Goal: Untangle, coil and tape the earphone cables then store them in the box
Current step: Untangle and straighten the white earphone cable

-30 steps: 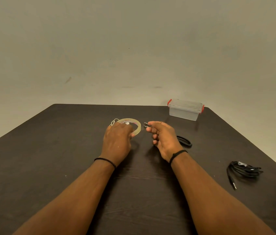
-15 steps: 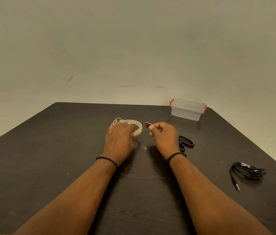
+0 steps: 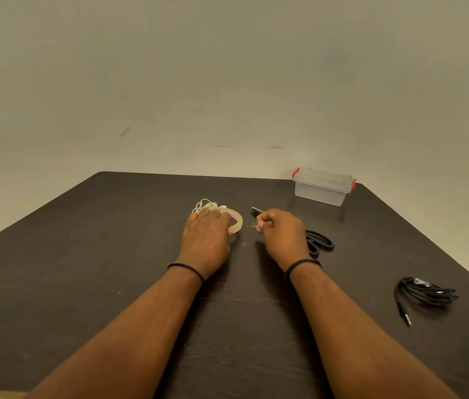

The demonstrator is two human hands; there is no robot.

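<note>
Dark table (image 3: 83, 283), plain beige wall (image 3: 227, 67)

Bench (image 3: 83, 254): dark brown wood-grain top, matt, faint sheen and fine scratches toward the near edge.

Box (image 3: 321, 191) at far right corner: translucent, frosted-looking plastic, with glossy red plastic clips.

Tape roll (image 3: 237, 221): clear, yellowish plastic film, shiny.

White earphone cable (image 3: 204, 204): thin, smooth plastic sheath.

Black earphone cable (image 3: 426, 293) near right edge: smooth black sheath, slight gloss; plug tip looks metallic.

Scissors (image 3: 321, 243): black matt plastic handles; blade tip grey metal.

Wristbands (image 3: 185, 267): black, braided-looking cord.

Wall (image 3: 227, 67): matt paint, scuffed.
</note>
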